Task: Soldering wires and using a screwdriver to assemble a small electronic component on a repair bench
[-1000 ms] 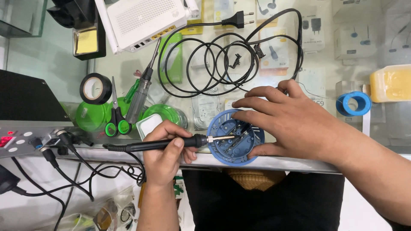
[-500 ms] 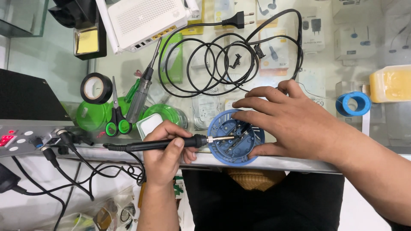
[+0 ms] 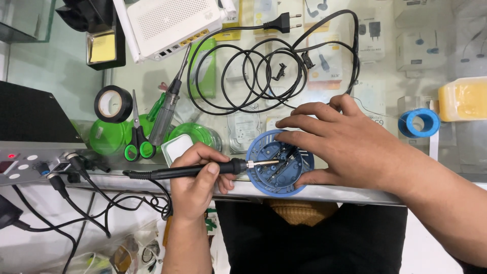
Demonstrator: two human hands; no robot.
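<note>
My left hand grips a black soldering iron whose metal tip reaches into a round blue plastic device housing at the front edge of the glass counter. My right hand lies over the housing's right side, fingers spread on its rim and inner parts, holding it still. Small dark components show inside the housing; the exact spot the tip touches is partly hidden by my fingers.
Coiled black power cable with plug, white router, green-handled scissors, screwdriver, black tape roll, blue tape roll, yellow container, green lids on the glass. Grey soldering station and cables at left.
</note>
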